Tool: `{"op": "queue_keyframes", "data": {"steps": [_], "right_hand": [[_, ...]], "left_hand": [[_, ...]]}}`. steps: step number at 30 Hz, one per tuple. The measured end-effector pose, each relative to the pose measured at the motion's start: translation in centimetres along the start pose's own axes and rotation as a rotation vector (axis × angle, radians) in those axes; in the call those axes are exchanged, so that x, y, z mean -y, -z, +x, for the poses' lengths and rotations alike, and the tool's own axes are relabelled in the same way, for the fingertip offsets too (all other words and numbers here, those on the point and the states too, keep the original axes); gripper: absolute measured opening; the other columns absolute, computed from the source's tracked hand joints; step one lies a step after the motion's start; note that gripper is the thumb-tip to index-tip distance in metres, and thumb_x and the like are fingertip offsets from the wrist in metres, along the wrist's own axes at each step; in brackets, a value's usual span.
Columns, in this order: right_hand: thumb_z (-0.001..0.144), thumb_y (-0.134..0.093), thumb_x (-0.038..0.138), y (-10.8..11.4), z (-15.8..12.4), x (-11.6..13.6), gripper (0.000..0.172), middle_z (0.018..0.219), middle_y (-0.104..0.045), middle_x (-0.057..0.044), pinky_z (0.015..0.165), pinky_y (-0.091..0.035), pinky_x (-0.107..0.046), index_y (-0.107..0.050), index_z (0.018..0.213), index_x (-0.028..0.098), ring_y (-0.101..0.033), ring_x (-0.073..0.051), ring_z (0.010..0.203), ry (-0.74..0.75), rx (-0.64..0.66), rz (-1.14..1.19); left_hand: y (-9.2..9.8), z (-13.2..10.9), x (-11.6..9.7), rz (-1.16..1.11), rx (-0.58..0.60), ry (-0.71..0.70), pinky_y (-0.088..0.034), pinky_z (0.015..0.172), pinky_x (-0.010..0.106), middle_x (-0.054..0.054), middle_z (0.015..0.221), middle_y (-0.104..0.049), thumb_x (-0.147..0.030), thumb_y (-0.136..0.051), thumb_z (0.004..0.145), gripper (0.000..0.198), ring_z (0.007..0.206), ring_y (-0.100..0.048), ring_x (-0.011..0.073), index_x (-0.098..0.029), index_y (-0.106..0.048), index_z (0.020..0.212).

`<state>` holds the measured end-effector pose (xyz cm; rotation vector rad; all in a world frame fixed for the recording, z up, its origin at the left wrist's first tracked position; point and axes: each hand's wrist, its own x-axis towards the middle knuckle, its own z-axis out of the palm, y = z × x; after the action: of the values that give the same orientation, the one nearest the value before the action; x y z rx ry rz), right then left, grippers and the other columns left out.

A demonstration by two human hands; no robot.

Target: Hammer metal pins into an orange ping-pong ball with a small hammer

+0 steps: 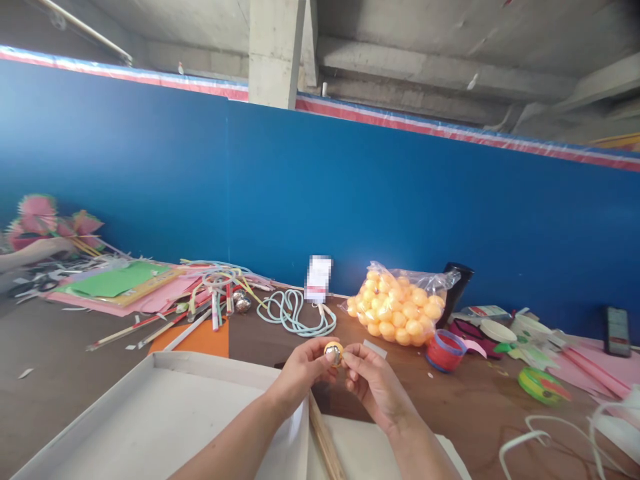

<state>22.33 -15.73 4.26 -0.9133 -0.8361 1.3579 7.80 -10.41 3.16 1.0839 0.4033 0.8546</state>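
Note:
An orange ping-pong ball (331,347) with a shiny silver patch on its front sits in the fingers of my left hand (303,367), which is closed around it. At the ball's right edge, my right hand (373,377) pinches with thumb and forefinger. Whatever lies between those fingertips is too small to make out. Both hands are above the brown table, just beyond a white tray (165,407). Behind them to the right stands a clear plastic bag of orange ping-pong balls (395,310). Silver balls (243,303) rest farther back on the left.
A light-blue cord (297,317) lies coiled at the back. Right are a red tape roll (445,350), a green tape roll (543,385), a phone (617,331) and white cord. Left lie coloured paper (117,279), sticks and another person's arm (37,252). A wooden stick (325,440) is below my hands.

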Motion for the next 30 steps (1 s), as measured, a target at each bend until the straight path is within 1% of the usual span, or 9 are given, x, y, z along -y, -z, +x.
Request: {"op": "queue_keyframes", "data": {"steps": [6, 8, 14, 20, 25, 27, 30], "right_hand": [[0.074, -0.067, 0.026, -0.1, -0.2, 0.1, 0.015, 0.055, -0.047, 0.006, 0.047, -0.044, -0.016, -0.056, 0.075, 0.015, -0.045, -0.005, 0.049, 0.000, 0.005, -0.064], [0.074, -0.067, 0.028, -0.2, -0.2, 0.1, 0.018, 0.055, -0.048, 0.006, 0.048, -0.045, -0.017, -0.055, 0.075, 0.015, -0.046, -0.005, 0.049, -0.002, -0.006, -0.077], [0.065, -0.074, 0.032, -0.5, -0.2, 0.3, 0.029, 0.060, -0.051, 0.006, 0.047, -0.048, -0.020, -0.053, 0.079, 0.018, -0.041, -0.005, 0.047, -0.030, -0.068, -0.104], [0.071, -0.069, 0.032, -0.3, -0.4, 0.4, 0.026, 0.058, -0.048, 0.006, 0.046, -0.045, -0.019, -0.052, 0.082, 0.017, -0.040, -0.005, 0.047, -0.008, -0.008, -0.145], [0.076, -0.063, 0.034, -0.6, -0.2, 0.6, 0.021, 0.062, -0.047, 0.006, 0.046, -0.042, -0.019, -0.051, 0.083, 0.018, -0.038, -0.005, 0.049, 0.050, 0.000, -0.106], [0.079, -0.057, 0.038, -0.5, -0.1, 0.6, 0.021, 0.064, -0.048, 0.005, 0.045, -0.041, -0.019, -0.051, 0.082, 0.018, -0.038, -0.006, 0.049, 0.075, -0.027, -0.170], [0.080, -0.052, 0.042, 0.1, -0.2, 0.3, 0.023, 0.064, -0.051, 0.003, 0.042, -0.039, -0.021, -0.051, 0.080, 0.019, -0.040, -0.008, 0.046, 0.097, -0.117, -0.455]], "left_hand": [[0.1, 0.0, 0.2, 0.015, -0.001, -0.018, -0.045, 0.064, 0.026, 0.007, 0.087, -0.060, -0.034, -0.065, 0.072, 0.041, 0.065, -0.055, 0.0111, -0.013, -0.059, 0.106], [0.2, 0.0, 0.3, 0.029, 0.001, -0.022, -0.045, 0.064, 0.026, 0.007, 0.089, -0.060, -0.034, -0.065, 0.072, 0.042, 0.065, -0.054, 0.0109, -0.013, -0.059, 0.107], [0.4, 0.0, 0.5, 0.073, 0.019, -0.024, -0.046, 0.065, 0.027, 0.008, 0.090, -0.061, -0.034, -0.064, 0.073, 0.044, 0.065, -0.055, 0.0112, -0.012, -0.057, 0.111], [0.2, 0.0, 0.5, 0.072, 0.039, -0.035, -0.046, 0.063, 0.027, 0.009, 0.092, -0.061, -0.033, -0.064, 0.074, 0.041, 0.067, -0.055, 0.0119, -0.013, -0.058, 0.110], [-0.4, -0.4, -0.2, -0.043, 0.037, -0.009, -0.046, 0.063, 0.025, 0.008, 0.091, -0.061, -0.031, -0.063, 0.075, 0.038, 0.067, -0.056, 0.0114, -0.013, -0.060, 0.108], [-0.5, -0.4, -0.5, -0.096, 0.039, -0.003, -0.046, 0.063, 0.025, 0.008, 0.091, -0.061, -0.030, -0.063, 0.075, 0.036, 0.067, -0.056, 0.0108, -0.013, -0.060, 0.107], [-0.2, -0.2, -0.6, -0.152, -0.006, -0.006, -0.047, 0.062, 0.023, 0.008, 0.093, -0.060, -0.029, -0.064, 0.074, 0.036, 0.067, -0.056, 0.0098, -0.014, -0.061, 0.106]]}}
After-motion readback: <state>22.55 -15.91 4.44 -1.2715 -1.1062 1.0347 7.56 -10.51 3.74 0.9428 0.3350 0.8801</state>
